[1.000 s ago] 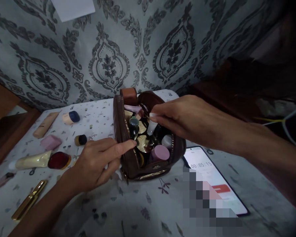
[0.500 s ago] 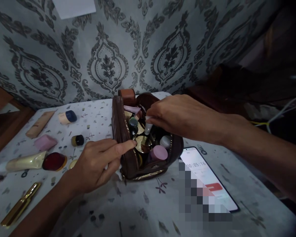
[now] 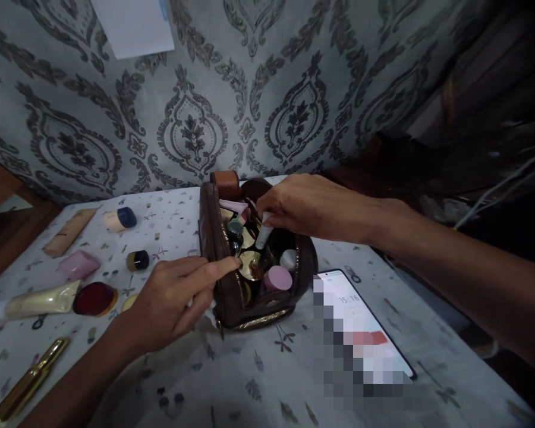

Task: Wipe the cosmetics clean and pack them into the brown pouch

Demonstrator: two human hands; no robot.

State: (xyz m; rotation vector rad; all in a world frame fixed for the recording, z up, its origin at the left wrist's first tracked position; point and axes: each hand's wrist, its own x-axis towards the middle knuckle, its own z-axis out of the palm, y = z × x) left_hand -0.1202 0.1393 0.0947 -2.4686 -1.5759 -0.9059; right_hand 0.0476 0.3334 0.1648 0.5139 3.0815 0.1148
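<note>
The brown zip bag stands unzipped on the cloth, packed with cosmetics. My left hand grips its near left side, the index finger reaching over the zipped rim and the other fingers curled against the outside. Over the opening, my right hand pinches a small white tube, whose lower end points down into the bag. Around the tube lie a round gold lid, a pink-capped jar, a white round cap and a dark-capped bottle. The right fingertips are partly hidden.
A phone with a lit timer lies right of the bag. On the left are a beige tube, a blue-capped bottle, a pink item, a cream tube, a dark red compact and a gold stick. Patterned curtain hangs behind.
The view has tilted up slightly, so the scene sits a little lower. Both hands keep their places: the left at the bag, the right holding the white tube over it.
</note>
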